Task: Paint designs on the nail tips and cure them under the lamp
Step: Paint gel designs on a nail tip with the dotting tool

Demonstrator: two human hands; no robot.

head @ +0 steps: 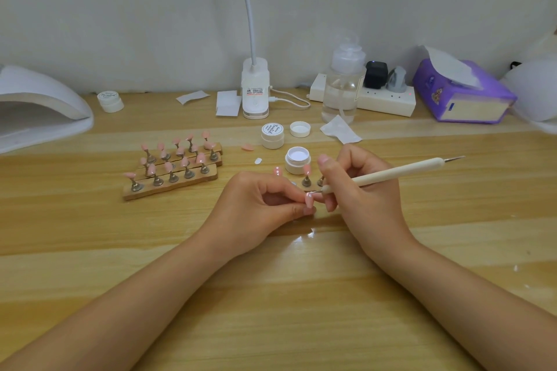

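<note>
Pink nail tip (pixel 309 200) with white dots, dotting pen (pixel 391 173) touching it

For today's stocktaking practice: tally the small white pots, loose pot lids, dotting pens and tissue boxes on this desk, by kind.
Small white pots: 3
Loose pot lid: 1
Dotting pen: 1
Tissue box: 1
Total: 6

- We see bare desk (pixel 271 295) toward the near edge.
- Nail stands (pixel 171 169) block our left; open jar (pixel 297 159) and bottle (pixel 342 90) stand beyond.
</note>
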